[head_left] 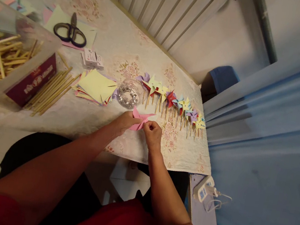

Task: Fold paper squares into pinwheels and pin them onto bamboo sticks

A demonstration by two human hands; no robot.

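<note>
A pink paper pinwheel [138, 125], partly folded, is held between both hands just above the table's front part. My left hand [125, 122] grips its left side, thumb on top of the paper. At its right edge my right hand [153, 131] is closed in a pinch on the folded paper; whether a pin is between those fingertips I cannot tell. Just beyond the hands stands a clear round container [128, 93] of small shiny metal pins. To its left lies a stack of cut paper squares [96, 86], a yellow one on top.
Finished pinwheels [171, 98] on sticks lie in a row at right. Black-handled scissors [70, 32] rest on paper sheets. Small white boxes [92, 58] sit nearby. Loose sticks [51, 92] lie beside a plastic bin [42, 50] of sticks. A power strip [203, 188] is at lower right.
</note>
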